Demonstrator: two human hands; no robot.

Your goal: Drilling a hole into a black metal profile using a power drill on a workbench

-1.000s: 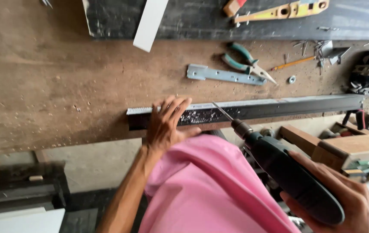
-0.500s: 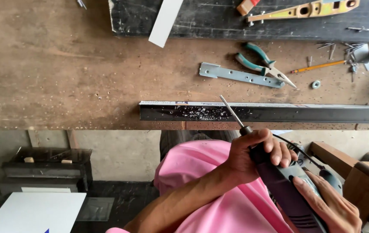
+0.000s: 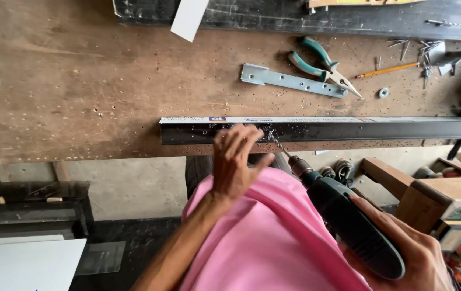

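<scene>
A long black metal channel [image 3: 349, 129] lies along the front edge of the brown workbench [image 3: 79, 91], with metal shavings on it near its left end. My left hand [image 3: 236, 161] rests with spread fingers against the channel near that end. My right hand [image 3: 408, 248] grips a dark teal power drill [image 3: 349, 221]. The drill bit [image 3: 278, 144] points up and left, its tip at the channel just right of my left fingers. A pink shirt fills the lower middle of the view.
On the bench behind the channel lie a perforated grey metal strip [image 3: 292, 82], green-handled pliers [image 3: 319, 62], an orange pencil [image 3: 386, 70], a washer [image 3: 384, 92] and loose screws [image 3: 405, 48]. Wooden blocks [image 3: 435, 188] stand at lower right, white sheets [image 3: 26, 264] at lower left.
My left hand has left the drill's front and gone back to the channel. The drill bit's tip has moved up against the channel.
</scene>
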